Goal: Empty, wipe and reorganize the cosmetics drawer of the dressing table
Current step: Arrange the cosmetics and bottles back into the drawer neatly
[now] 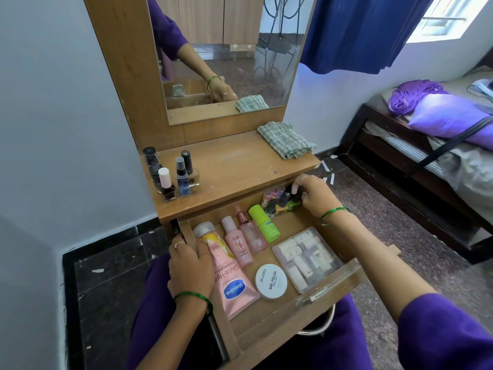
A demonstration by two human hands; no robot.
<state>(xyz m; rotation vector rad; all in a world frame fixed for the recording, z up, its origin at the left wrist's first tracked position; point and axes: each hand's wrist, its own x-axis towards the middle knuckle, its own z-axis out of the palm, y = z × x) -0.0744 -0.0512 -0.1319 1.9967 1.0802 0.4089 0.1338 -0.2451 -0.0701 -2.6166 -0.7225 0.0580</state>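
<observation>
The drawer (pixel 269 332) stands pulled out under the tabletop (pixel 234 169). In the drawer, the tube (pixel 232 281) lies at the left, the bottles (pixel 248 239) behind it, the tin (pixel 271 281) in the middle, the box (pixel 309 259) at the right. The cloth (pixel 285 140) lies on the tabletop, behind the drawer.

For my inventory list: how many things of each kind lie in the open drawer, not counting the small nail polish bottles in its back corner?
Vaseline tube: 1
bottles: 3
round white tin: 1
clear plastic box: 1
Total: 6
</observation>
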